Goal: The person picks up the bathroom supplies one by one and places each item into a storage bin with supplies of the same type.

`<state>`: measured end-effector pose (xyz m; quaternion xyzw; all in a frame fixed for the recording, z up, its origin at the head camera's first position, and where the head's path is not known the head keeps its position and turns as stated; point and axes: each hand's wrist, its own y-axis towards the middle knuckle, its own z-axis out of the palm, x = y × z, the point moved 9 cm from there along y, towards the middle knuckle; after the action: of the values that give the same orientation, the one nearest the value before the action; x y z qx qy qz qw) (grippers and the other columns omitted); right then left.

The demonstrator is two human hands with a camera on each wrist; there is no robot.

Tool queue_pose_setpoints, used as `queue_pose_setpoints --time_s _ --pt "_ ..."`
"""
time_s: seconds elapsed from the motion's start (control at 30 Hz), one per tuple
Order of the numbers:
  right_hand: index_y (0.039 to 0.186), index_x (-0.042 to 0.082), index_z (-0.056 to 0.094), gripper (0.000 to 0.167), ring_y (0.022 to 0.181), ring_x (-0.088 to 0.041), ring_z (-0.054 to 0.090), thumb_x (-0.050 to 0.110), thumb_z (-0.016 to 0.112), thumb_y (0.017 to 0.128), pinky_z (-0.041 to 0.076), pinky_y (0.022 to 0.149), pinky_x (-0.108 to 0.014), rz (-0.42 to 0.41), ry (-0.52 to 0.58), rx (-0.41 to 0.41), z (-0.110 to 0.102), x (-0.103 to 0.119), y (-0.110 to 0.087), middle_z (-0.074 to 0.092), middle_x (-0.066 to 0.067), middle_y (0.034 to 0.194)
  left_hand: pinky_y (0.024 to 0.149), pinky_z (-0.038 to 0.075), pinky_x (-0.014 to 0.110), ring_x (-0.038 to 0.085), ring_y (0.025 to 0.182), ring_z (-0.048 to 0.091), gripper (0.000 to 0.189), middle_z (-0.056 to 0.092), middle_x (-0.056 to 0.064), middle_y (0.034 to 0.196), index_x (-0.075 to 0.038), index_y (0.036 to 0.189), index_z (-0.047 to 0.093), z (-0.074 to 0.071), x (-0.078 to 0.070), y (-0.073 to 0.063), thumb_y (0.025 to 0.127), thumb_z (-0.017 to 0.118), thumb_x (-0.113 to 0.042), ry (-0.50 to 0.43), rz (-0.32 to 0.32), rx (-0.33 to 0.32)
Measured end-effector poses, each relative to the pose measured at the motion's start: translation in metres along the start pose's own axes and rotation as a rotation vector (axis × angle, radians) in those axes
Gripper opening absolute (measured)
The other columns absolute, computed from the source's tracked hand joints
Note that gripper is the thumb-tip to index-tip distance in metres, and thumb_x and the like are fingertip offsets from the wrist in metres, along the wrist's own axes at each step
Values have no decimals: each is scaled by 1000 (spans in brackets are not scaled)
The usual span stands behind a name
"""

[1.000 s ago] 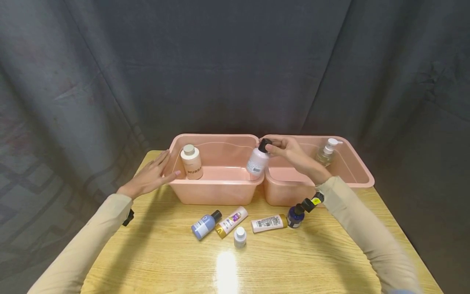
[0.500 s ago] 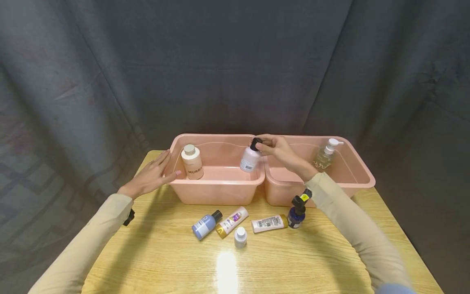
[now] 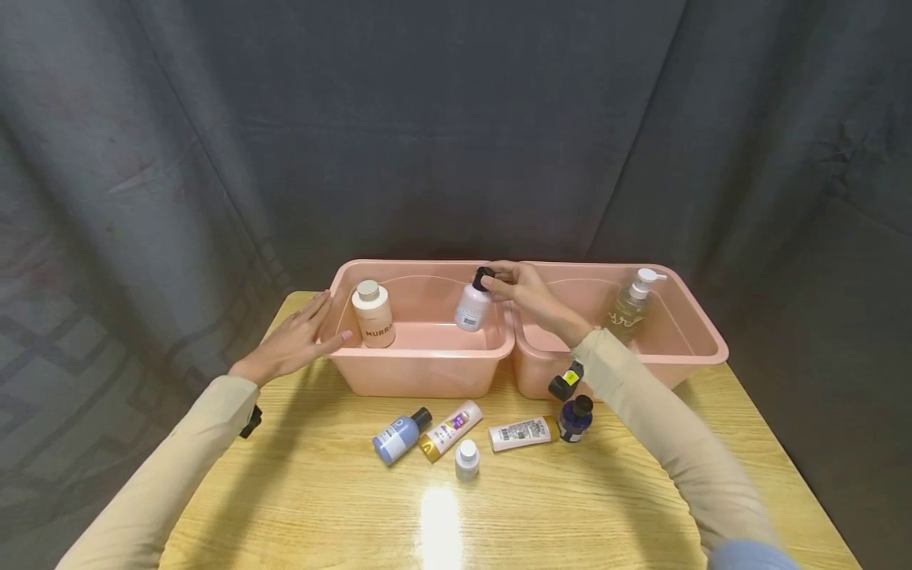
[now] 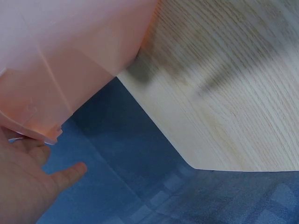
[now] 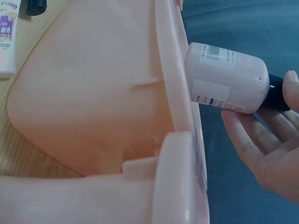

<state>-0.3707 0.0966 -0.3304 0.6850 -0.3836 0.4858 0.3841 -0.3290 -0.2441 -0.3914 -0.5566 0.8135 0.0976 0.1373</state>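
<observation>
My right hand (image 3: 523,289) pinches the black cap of a pale pink bottle (image 3: 472,307), which hangs tilted inside the right end of the left pink bin (image 3: 420,376). In the right wrist view the bottle (image 5: 229,77) shows white labels and a barcode, with fingers under its neck. My left hand (image 3: 295,340) rests on the left rim of the same bin, fingers straight and thumb spread; the left wrist view shows that hand (image 4: 28,177) at the rim. A white bottle lettered MURRA (image 3: 374,317) stands at that bin's left end.
The right pink bin (image 3: 684,336) holds a clear pump bottle (image 3: 630,305). On the wooden table (image 3: 342,514) in front are a blue bottle (image 3: 399,437), two tubes, one purple-labelled (image 3: 450,431) and one gold-capped (image 3: 522,433), a small white bottle (image 3: 466,461) and a dark blue bottle (image 3: 574,419).
My right hand has carried the pale pink bottle leftward, from the rim between the bins to further inside the left bin. The left hand stays in place.
</observation>
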Motion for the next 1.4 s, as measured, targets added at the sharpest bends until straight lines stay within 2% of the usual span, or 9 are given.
queue_pose_setpoints --time_s 0.43,0.97,1.13,1.4 --pt "136 -11 51 40 110 -33 63 3 57 100 56 88 -38 58 2 -45 6 -15 14 59 -29 128 116 12 62 38 149 9 91 2 17 164 -1 157 10 2 0 1 98 43 -61 -8 7 -4" --pt "132 -14 52 38 105 -29 64 0 59 98 55 89 -40 117 92 -80 16 -29 32 58 -31 127 116 14 61 41 148 10 91 0 16 165 -1 158 9 0 2 -1 98 44 -60 -25 -2 -4" --pt "129 -15 53 35 98 -23 65 -1 59 97 55 91 -41 130 111 -97 17 -36 37 60 -30 123 116 15 61 43 147 10 91 0 16 165 -2 158 8 0 2 -2 98 45 -59 -30 -1 -3" --pt "132 -14 52 38 103 -28 65 0 60 97 54 91 -43 161 79 -128 11 -44 41 59 -30 126 116 15 61 41 148 10 90 -1 15 165 -2 158 7 0 2 -3 98 45 -59 -38 4 0"
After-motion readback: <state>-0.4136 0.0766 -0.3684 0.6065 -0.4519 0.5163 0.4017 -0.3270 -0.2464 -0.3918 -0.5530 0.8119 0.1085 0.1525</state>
